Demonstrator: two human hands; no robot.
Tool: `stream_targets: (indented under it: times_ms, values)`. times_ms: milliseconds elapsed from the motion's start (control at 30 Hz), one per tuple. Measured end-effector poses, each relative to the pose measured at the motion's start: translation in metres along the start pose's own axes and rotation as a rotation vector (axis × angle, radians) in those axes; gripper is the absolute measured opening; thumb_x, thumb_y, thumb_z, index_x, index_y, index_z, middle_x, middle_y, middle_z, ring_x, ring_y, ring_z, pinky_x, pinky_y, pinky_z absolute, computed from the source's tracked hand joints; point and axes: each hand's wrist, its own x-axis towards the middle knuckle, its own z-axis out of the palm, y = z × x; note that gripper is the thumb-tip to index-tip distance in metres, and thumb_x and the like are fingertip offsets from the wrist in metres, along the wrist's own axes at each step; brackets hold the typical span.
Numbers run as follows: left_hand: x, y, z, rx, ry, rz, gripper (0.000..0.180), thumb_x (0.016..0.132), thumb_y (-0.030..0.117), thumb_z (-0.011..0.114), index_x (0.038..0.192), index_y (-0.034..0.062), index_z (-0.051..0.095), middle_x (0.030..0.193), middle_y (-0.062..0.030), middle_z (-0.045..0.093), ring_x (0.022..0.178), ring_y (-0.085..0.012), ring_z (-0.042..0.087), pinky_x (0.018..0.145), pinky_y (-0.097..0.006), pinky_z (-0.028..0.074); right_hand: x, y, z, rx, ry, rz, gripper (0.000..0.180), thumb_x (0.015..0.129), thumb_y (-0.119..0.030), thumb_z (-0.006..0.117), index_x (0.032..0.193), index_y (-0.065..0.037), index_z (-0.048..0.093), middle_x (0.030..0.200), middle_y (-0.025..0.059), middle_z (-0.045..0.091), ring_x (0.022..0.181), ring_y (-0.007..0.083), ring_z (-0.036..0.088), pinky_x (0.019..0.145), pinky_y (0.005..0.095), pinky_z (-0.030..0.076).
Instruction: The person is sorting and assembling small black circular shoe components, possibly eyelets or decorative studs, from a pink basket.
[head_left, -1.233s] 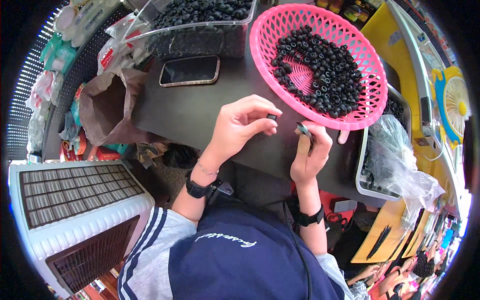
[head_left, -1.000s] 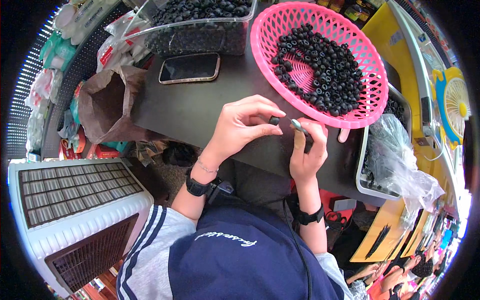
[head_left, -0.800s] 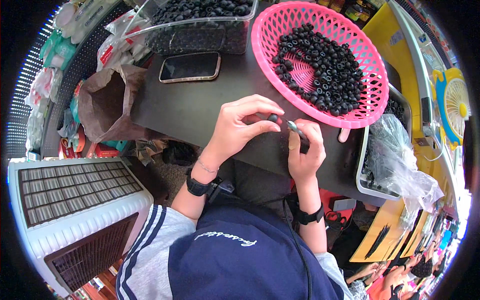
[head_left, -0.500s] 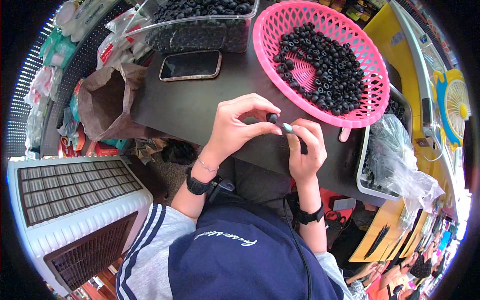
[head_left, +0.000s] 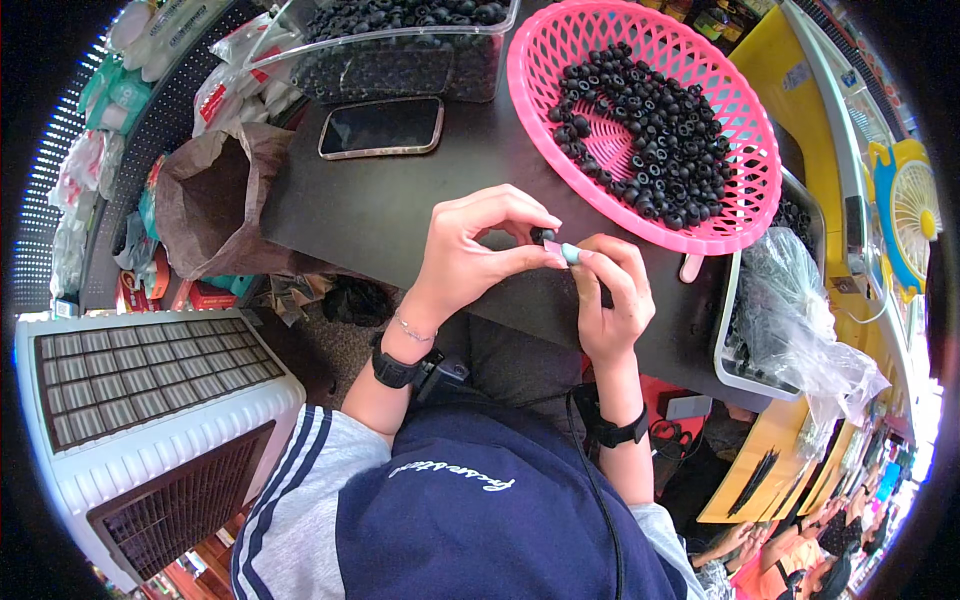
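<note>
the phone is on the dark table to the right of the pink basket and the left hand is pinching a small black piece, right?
Not quite: in the head view, the phone lies to the left of the pink basket. It is on the dark table, and the left hand is pinching a small black piece.

Brightly lit, fisheye edges bowed, corners black, soft rim

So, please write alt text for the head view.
A person's left-hand grip pinches a small black piece close to a pale-ended object in the right-hand grip, above a dark table. Beyond, a pink basket and clear bin hold black pieces.
</note>
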Motion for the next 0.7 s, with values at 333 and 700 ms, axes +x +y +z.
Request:
stream_targets:
  times_ms: [333,700]
  values:
    - [-0.0001,0.0019,0.0013,0.048,0.012,0.044,0.022,0.069,0.004,0.078,0.090,0.0020,0.070,0.083,-0.0071,0.067,0.065,-0.0097,0.061,0.059,-0.022,0.049,0.0024,0.0015,0.0002,-0.013,0.019,-0.087,0.032,0.070,0.000,0.073,0.099,-0.008,0.063,0.088,0.0126,0.065,0.068,0.0248,0.060,0.059,0.0324,0.046]
    - [0.0001,0.0048,0.0032,0.024,-0.026,0.020,0.024,0.068,0.006,0.080,0.089,0.0021,0.070,0.080,-0.0059,0.066,0.065,-0.0090,0.062,0.059,-0.021,0.049,-0.0051,-0.0010,0.0027,0.086,0.102,0.127,0.018,0.078,0.001,0.066,0.094,-0.002,0.059,0.083,0.0134,0.064,0.066,0.0261,0.059,0.057,0.0330,0.045]
